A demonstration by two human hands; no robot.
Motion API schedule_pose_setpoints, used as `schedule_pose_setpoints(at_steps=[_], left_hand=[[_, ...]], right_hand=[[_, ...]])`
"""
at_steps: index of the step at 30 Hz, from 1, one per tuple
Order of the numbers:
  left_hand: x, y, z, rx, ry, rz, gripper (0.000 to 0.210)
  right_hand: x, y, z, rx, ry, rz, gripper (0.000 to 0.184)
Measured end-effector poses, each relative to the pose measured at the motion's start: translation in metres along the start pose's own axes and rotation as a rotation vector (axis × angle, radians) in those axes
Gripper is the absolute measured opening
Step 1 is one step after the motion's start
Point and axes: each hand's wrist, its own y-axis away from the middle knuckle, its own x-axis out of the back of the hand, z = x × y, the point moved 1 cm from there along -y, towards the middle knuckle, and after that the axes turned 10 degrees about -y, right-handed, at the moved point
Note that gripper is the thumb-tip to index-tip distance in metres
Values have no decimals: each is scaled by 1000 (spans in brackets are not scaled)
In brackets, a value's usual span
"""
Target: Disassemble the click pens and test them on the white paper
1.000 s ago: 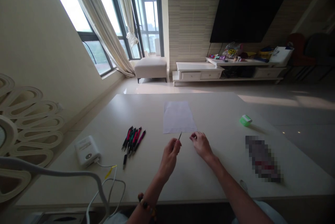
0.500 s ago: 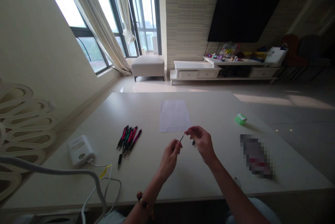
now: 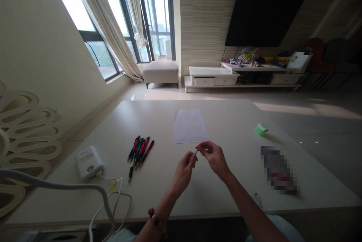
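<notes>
My left hand point(image 3: 184, 166) is closed in a pinch around a thin dark rod that looks like a pen refill point(image 3: 196, 151). The fingertips of my right hand point(image 3: 213, 157) pinch the upper end of it, close to the left fingertips. Only a short slanted length shows between the two hands. Just beyond them lies a white sheet of paper point(image 3: 190, 126), flat on the table. To the left is a bunch of pens point(image 3: 140, 150) with dark, red, green and purple barrels. A short black pen piece point(image 3: 130, 174) lies just below that bunch.
On the white table point(image 3: 169, 204) a white charger box point(image 3: 89, 163) with a cable point(image 3: 120, 189) stands at the left. A green and white small box point(image 3: 261, 129) sits at the right, with a blurred-out item point(image 3: 278, 170) nearer. A thick grey cable point(image 3: 56, 184) crosses the left foreground.
My right hand has moved left and slightly down, closing in on the left fingertips, so less of the refill shows. A small black piece seen under the right hand is out of sight.
</notes>
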Motion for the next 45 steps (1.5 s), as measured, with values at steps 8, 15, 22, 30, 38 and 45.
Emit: schedule_pose_setpoints(at_steps=[8,15,22,30,38,45], left_hand=[[5,3,6,-5,5,20,38],[7,3,9,21,3,51,39],[6,4,3,65,-22,50,41],[4,3,3,78,-59,38,40],[3,2,3,44,-51,52,39],[1,3,-1,17,-93,83,29]], right_hand=[[4,-2,2,-84,-5,-103,34],[54,-18,28,-181,731,232,36],[46,-15,43,-269,756,197,18],[22,-10,-10,-13,-60,121,32],[10,0,-10,-51,7,17,28],[4,6,1,-46,232,-132,19]])
